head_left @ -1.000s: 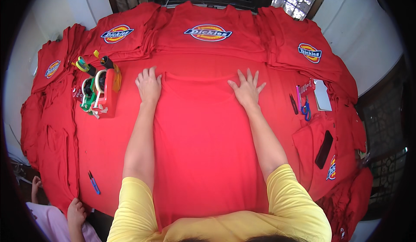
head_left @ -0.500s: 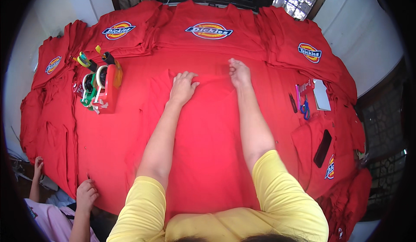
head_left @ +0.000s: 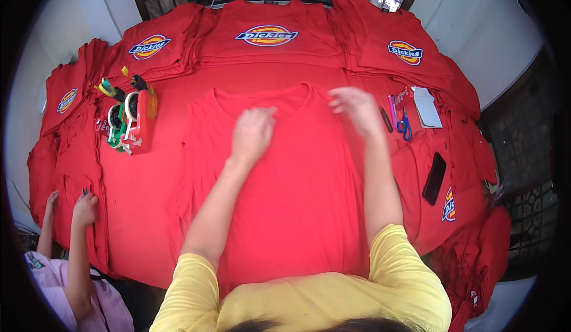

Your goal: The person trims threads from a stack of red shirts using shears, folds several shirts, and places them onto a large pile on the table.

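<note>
Red shirt (head_left: pixel 291 183) lies spread on the tabletop (head_left: pixel 143 213), beneath the left hand (head_left: pixel 253 133), whose grip cannot be determined through blur; right hand (head_left: pixel 357 107), fingers loosely extended, is at the shoulder edge.

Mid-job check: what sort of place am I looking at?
Probably a small garment workshop: stacks of matching red shirts line the far edge of the table, one shirt lies spread out, and a tape dispenser and scissors sit nearby.
</note>
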Tool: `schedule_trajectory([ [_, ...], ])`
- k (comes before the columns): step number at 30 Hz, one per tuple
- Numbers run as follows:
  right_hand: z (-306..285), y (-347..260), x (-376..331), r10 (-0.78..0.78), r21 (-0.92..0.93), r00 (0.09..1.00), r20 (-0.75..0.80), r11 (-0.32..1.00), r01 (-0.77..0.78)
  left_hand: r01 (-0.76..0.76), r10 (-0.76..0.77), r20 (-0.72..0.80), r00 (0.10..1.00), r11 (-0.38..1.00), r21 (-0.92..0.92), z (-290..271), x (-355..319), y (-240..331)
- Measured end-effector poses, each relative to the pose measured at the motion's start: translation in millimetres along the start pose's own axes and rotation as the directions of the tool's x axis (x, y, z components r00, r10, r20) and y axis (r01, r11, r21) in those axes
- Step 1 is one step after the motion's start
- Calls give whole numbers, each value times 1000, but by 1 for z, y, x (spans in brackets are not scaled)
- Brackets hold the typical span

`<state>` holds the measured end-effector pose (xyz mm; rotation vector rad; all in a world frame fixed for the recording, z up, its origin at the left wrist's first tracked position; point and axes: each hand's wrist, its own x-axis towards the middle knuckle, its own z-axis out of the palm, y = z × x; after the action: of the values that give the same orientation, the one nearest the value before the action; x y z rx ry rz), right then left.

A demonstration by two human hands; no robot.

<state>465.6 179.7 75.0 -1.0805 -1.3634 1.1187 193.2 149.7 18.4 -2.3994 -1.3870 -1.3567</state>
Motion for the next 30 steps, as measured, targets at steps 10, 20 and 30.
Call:
schedule_trajectory([
  [10, 65, 90, -33, -450, -875, 857, 249, 274, 399, -49, -56, 332, 942, 952, 301, -1, -56, 25],
  [20, 64, 90, -34, -450, -868, 864, 227, 309, 389, 128, -213, 187, 959, 913, 388, -28, -73, 12],
  [30, 41, 52, 52, -410, -860, 905, 116, 414, 298, 434, -405, -169, 899, 879, 200, -71, -10, -118],
])
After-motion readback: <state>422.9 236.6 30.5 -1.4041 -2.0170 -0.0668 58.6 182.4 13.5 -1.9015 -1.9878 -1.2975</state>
